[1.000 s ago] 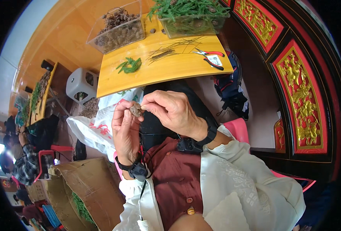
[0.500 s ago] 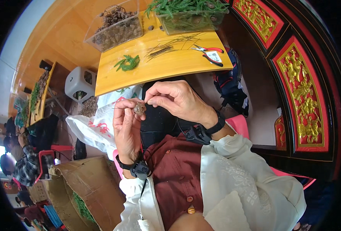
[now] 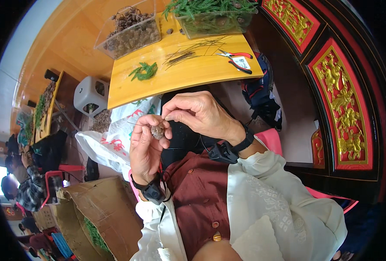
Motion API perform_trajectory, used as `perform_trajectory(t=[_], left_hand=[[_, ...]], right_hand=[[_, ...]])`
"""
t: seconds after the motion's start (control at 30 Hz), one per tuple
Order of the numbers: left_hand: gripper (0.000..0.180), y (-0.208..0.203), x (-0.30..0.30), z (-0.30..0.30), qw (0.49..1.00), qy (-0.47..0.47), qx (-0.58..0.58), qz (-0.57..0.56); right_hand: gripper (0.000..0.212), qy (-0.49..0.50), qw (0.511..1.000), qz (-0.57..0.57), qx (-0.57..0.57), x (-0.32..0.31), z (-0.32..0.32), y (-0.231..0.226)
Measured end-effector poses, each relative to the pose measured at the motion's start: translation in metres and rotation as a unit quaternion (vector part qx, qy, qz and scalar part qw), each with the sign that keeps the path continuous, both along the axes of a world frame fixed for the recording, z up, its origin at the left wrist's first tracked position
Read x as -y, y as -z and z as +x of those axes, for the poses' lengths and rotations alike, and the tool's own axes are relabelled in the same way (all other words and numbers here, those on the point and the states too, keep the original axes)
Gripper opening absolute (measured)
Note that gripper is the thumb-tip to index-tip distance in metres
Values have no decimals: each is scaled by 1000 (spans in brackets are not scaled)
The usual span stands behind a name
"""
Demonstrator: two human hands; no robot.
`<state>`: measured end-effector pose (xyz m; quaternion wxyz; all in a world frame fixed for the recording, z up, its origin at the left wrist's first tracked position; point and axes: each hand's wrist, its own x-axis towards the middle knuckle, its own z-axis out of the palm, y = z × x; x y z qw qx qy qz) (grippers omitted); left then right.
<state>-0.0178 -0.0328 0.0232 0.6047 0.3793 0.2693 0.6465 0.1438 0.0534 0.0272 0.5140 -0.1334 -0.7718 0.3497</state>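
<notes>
Over my lap, my left hand is closed around a small brown pine cone, with its fingers curled about it. A thin dark wire juts out to the left past those fingers. My right hand comes in from the right, its thumb and forefinger pinched together just above the cone. What shows at the pinch looks like the wire's other end, though it is very small. On the table, pliers with red and black handles lie near a ring of green sprigs.
The yellow table holds loose dark wires, a clear bin of pine cones and a bin of green sprigs. A cardboard box and a white plastic bag are at the left. Beyond, a person sits.
My left hand has tipped slightly and the pine cone sits a little lower, with its fingers spread more around it. The right hand's pinch has moved slightly left, staying close above the cone.
</notes>
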Motion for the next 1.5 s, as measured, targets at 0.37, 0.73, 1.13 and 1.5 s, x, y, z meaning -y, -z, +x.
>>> perform_trajectory(t=[0.37, 0.73, 1.13, 1.5], left_hand=[[17, -3, 0, -8, 1000, 7, 0, 20], [15, -3, 0, -6, 999, -42, 27, -19], [28, 4, -2, 4, 997, -69, -3, -21], [34, -12, -11, 6, 995, -44, 3, -92]], right_hand=[[6, -7, 990, -139, 26, 9, 1, -14], [14, -140, 935, -321, -55, 8, -14, 9], [13, -147, 910, -380, -74, 15, -16, 7], [12, -82, 935, -341, -49, 9, -22, -5]])
